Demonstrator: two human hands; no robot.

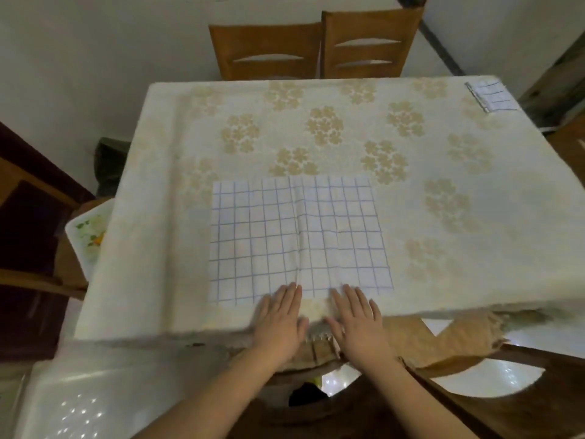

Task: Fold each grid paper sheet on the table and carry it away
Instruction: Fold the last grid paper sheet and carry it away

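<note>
A white sheet of grid paper (297,236) with blue lines lies flat and unfolded on the table (411,191), near its front edge, with a crease running down its middle. My left hand (280,318) lies palm down at the front edge, its fingertips resting on the sheet's near border left of the crease. Just to the right of it, my right hand (356,318) lies flat too, fingertips on the near border. Both hands have their fingers spread and hold nothing. A smaller folded stack of grid paper (490,96) sits at the table's far right corner.
The table carries a cream cloth with beige flower prints. Two wooden chairs (316,49) stand behind the far edge. A white tray with a flower pattern (88,232) sits low at the left. A dark wooden chair back (474,365) is just below the front edge.
</note>
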